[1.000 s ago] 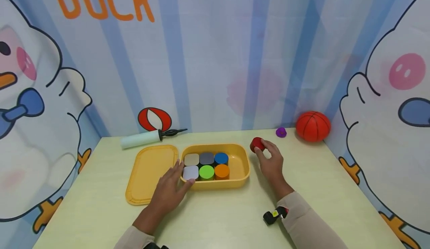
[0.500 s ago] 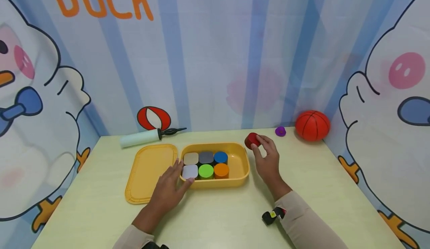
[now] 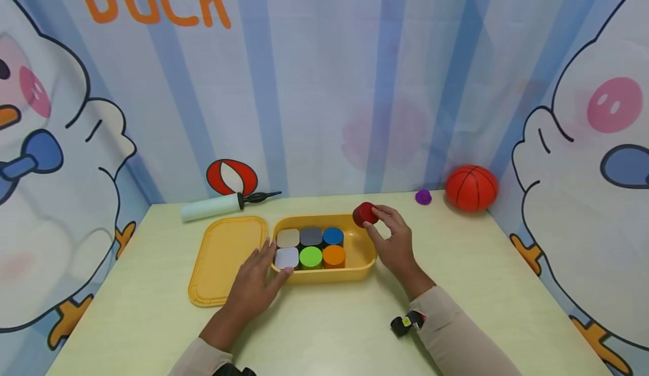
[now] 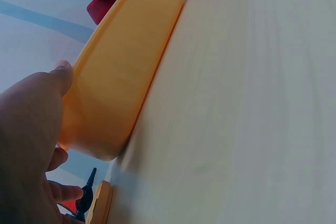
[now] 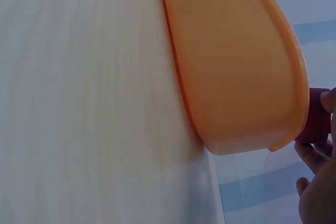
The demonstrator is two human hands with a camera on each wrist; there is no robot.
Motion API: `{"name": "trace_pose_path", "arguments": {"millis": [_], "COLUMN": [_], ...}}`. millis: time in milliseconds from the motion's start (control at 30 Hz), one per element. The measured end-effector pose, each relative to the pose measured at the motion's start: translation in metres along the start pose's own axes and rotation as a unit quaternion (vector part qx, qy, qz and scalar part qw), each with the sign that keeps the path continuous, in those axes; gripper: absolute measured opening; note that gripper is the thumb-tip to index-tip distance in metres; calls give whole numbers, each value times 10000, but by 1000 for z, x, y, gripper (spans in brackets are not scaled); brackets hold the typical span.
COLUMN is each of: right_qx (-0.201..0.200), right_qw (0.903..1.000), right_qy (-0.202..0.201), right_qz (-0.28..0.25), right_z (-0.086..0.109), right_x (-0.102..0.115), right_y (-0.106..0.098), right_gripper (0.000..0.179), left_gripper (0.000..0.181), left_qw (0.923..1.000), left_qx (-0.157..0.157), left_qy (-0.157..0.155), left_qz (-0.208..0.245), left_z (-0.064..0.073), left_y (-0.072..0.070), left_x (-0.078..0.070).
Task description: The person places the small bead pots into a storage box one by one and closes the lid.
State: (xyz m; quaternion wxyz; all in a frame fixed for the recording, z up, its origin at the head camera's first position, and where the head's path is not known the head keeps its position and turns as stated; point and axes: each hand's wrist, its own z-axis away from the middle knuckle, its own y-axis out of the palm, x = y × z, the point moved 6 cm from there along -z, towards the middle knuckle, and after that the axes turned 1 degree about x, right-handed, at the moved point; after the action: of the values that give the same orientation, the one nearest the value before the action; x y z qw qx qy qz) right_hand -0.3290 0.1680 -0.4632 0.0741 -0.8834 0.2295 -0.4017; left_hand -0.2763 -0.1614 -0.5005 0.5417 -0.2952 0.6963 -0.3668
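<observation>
A yellow plastic box (image 3: pixel 362 257) stands on the table with several coloured blocks in its left and middle part. They are beige, grey and blue (image 3: pixel 333 236) at the back, and pale lilac, green (image 3: pixel 311 258) and orange (image 3: pixel 334 257) at the front. My right hand (image 3: pixel 398 246) pinches a dark red block (image 3: pixel 363 215) between thumb and fingers, over the box's back right corner. In the right wrist view the red block (image 5: pixel 316 116) shows just beyond the box wall. My left hand (image 3: pixel 255 286) rests at the box's left end, thumb at the rim, fingers fairly straight.
The yellow lid (image 3: pixel 223 263) lies flat left of the box. Behind it lies a pale green hand pump (image 3: pixel 213 207) with a black nozzle. A small purple piece (image 3: pixel 423 197) and a red basketball (image 3: pixel 471 189) sit at the back right, before a duck-print backdrop.
My right hand has carried the red block left, from beside the box to over its back right corner. My left hand has stayed at the box's left end.
</observation>
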Motion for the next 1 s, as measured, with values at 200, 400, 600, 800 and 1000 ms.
{"name": "trace_pose_path", "arguments": {"millis": [200, 400, 600, 800, 1000], "right_qx": [333, 595, 720, 985, 1381], "right_qw": [9988, 9951, 9928, 9893, 9829], "right_qy": [-139, 309, 527, 597, 746], "right_qz": [342, 730, 801, 890, 959], "right_z": [1, 3, 5, 4, 3], "right_x": [3, -2, -5, -6, -8], "right_y": [6, 10, 11, 15, 18], "right_gripper": [40, 39, 38, 38, 38], "left_gripper": [89, 90, 88, 87, 87], "left_qw": [10000, 9999, 9999, 10000, 10000], "left_qx": [-23, -77, -100, -48, 45], "left_qy": [22, 72, 84, 39, -12], "left_qz": [16, 5, 7, 7, 12], "left_z": [0, -1, -1, -1, -2], "left_y": [0, 2, 2, 1, 2], "left_x": [1, 2, 2, 2, 1]}}
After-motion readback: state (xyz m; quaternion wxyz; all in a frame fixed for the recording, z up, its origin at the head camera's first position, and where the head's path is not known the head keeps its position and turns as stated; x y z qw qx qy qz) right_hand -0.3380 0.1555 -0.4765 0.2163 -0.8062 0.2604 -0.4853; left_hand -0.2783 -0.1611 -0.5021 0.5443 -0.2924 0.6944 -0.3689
